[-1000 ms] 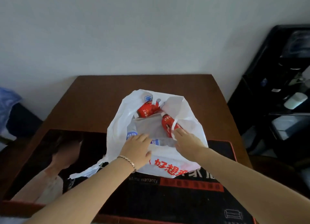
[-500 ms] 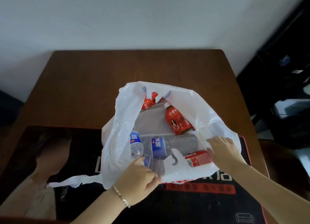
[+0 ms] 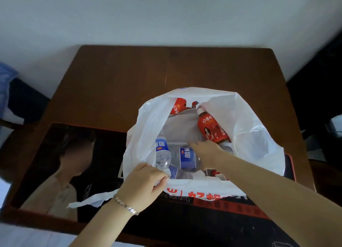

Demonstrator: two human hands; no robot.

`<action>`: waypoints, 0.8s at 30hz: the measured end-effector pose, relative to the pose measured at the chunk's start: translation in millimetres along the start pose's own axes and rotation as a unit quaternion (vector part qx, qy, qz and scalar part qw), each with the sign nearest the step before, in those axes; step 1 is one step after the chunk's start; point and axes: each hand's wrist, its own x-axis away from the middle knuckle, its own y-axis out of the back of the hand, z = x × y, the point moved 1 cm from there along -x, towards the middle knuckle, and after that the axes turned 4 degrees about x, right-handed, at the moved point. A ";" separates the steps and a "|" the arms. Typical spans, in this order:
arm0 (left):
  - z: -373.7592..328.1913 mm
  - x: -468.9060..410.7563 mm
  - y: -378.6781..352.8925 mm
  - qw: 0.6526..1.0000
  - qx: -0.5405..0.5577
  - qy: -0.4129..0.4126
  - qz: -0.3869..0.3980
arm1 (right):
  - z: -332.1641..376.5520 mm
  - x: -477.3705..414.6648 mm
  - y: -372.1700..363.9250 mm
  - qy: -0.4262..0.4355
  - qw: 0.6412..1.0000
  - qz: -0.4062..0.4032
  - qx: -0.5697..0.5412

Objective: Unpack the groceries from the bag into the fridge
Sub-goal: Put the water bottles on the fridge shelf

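My right hand [image 3: 207, 152] has left the bag [image 3: 259, 135] rim and reaches inside, fingers spread over a blue-labelled bottle [image 3: 187, 158]. My left hand [image 3: 142, 183] grip still pinches the near rim on the surface [image 3: 111, 76].

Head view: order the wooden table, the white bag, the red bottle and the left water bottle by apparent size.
1. wooden table
2. white bag
3. red bottle and left water bottle: they look alike, and the water bottle is partly hidden, so they are unranked.
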 end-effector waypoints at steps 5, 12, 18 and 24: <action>0.9 -1.3 -0.1 0.998 0.059 0.023 0.006 | 2.1 21.3 -0.1 -0.017 0.998 -0.054 -0.017; -3.0 -3.2 5.4 0.995 0.098 0.026 -0.020 | -25.0 70.4 12.5 -0.126 0.986 -0.088 -0.065; -0.8 -3.8 -0.4 0.992 0.126 0.015 -0.014 | -23.2 118.8 33.7 -0.180 0.832 -0.320 -0.417; -2.6 -7.0 2.4 0.984 0.176 0.021 -0.018 | -3.6 99.9 27.2 -0.181 0.675 -0.395 -0.596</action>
